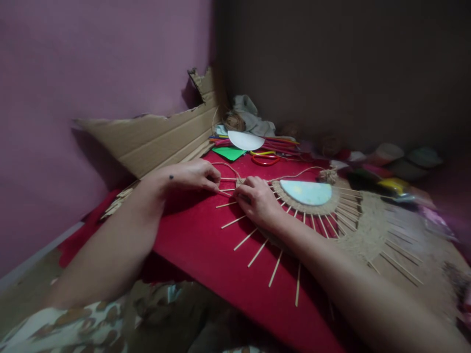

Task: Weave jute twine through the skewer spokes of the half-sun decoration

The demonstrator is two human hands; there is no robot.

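Note:
A half-round fan of thin wooden sticks (258, 252) lies on red cloth, with twine woven through the sticks in a band (371, 228). At its middle is a pale blue half disc (306, 192) edged with twine. My left hand (200, 175) is closed in a pinch on the twine (225, 193) beside the stick tips at the fan's left end. My right hand (259, 200) grips the left end of the woven band, its fingers curled over the sticks and hiding part of them. A loose strand (294, 175) runs behind the fan to a small bundle of twine (327, 175).
Torn cardboard (165, 139) leans on the purple wall at the left. Behind the fan lie red-handled scissors (265, 160), a green sheet (230, 153), a white half disc (246, 140) and a twine ball (234, 122). Plastic packets (399, 186) sit at the right.

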